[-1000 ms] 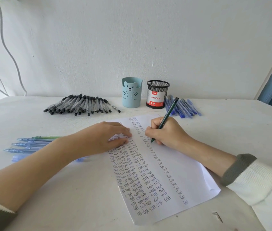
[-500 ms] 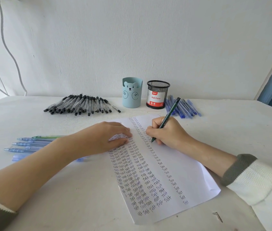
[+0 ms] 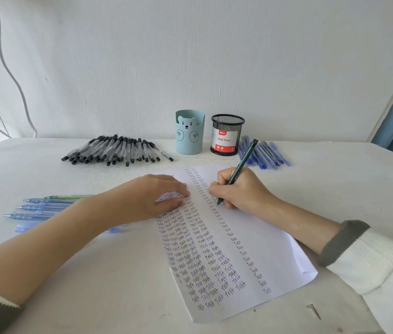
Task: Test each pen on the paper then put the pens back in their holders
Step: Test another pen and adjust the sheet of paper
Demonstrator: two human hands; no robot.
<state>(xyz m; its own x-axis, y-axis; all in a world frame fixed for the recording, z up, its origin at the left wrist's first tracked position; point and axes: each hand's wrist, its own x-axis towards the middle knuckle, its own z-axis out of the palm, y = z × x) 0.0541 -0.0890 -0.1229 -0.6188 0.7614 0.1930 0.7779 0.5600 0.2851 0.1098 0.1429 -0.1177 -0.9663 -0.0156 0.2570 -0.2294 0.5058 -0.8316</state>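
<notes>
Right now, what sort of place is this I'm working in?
Likely a home or office writing desk: a white table against a bare wall, a bear pen holder and mesh pen holder, black pens, and paper where the right hand holds a green pen.

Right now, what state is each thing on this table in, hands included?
left hand, pressing flat on paper.
right hand, grips green pen.
green pen, tilted, tip at the paper.
paper, flat, mostly filled with "Test".
bear holder, upright, no pens showing.
mesh holder, upright, no pens showing.
black pens, lying loose in a row.
blue pens, lying loose beside mesh holder.
pale blue pens, lying loose, far left.
</notes>
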